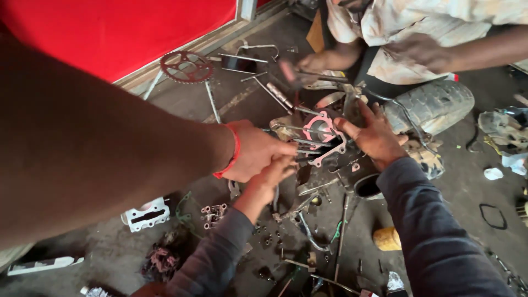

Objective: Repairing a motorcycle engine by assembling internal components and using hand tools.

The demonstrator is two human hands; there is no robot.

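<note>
Lying between both hands, the pink flat engine gasket [322, 133] is seated on metal studs [308, 144]; left hand [270, 179] is closed gripping studs, right hand [375, 136] is spread open beside it.

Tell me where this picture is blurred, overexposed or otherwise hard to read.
Head view: the bare forearm at left is close and soft; the tool in another person's hand is smeared by motion; the red panel is saturated, without detail; the pale shirt at top right is washed out; the pink gasket and sprocket read fairly sharp; light is even, shadows soft.
</note>
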